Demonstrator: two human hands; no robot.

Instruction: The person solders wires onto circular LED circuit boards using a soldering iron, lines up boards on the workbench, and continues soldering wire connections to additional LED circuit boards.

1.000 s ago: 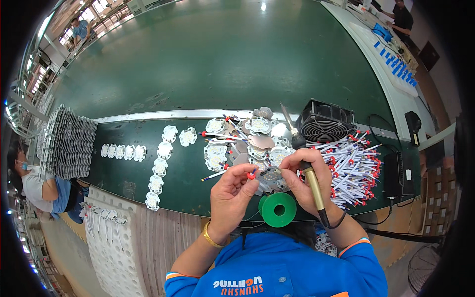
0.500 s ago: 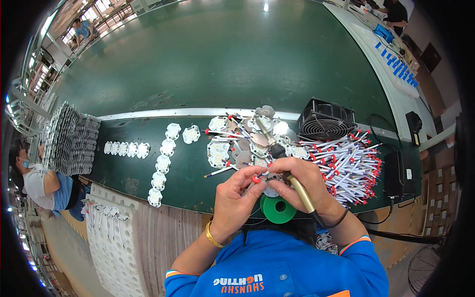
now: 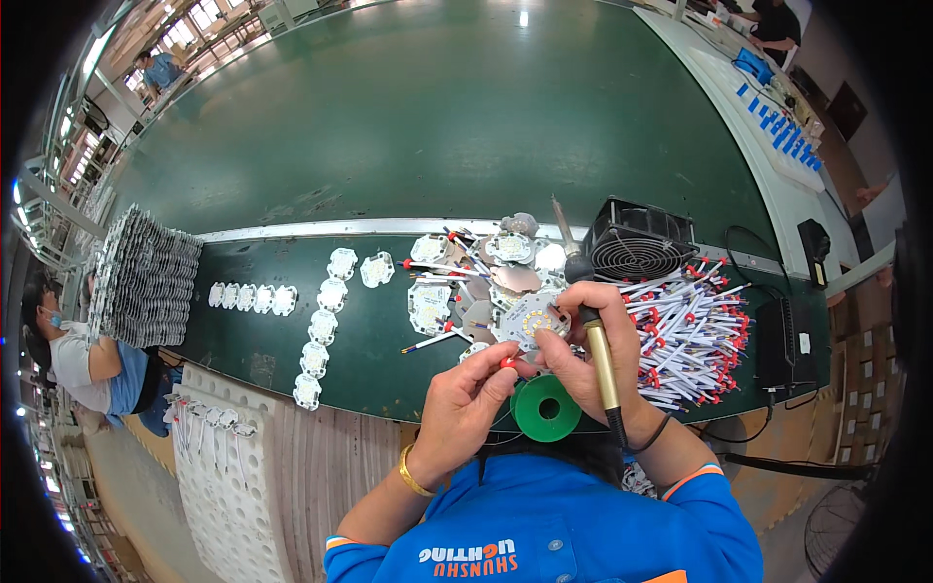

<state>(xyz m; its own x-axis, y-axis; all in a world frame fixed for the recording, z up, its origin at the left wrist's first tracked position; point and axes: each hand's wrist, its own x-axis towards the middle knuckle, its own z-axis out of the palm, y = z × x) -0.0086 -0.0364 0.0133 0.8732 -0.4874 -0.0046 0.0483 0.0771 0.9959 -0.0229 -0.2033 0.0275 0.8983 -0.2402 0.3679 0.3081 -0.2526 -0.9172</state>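
Between the fingertips of my left hand (image 3: 461,400), a small red collar (image 3: 508,363) is pinched; the wire it may sit on is mostly hidden. My right hand (image 3: 614,340) grips a soldering iron (image 3: 604,369) with a gold handle, its tip slanting up and away. The same hand's thumb and finger hold a round white LED board (image 3: 525,319) with yellow chips, face up. Just below the hands sits a green spool (image 3: 523,413). Loose LED boards (image 3: 428,303) and a few wires lie beyond my fingers.
White wires with red collars (image 3: 685,335) are heaped right, before a black fan (image 3: 639,238). LED boards (image 3: 322,326) form a column and a row (image 3: 251,296) leftward, near a tall board stack (image 3: 146,277). A person (image 3: 92,355) sits far left.
The soldering iron's tip has swung right, away from the boards. My right hand has tilted, and the LED board in it now shows its face. My left hand stays nearly in place.
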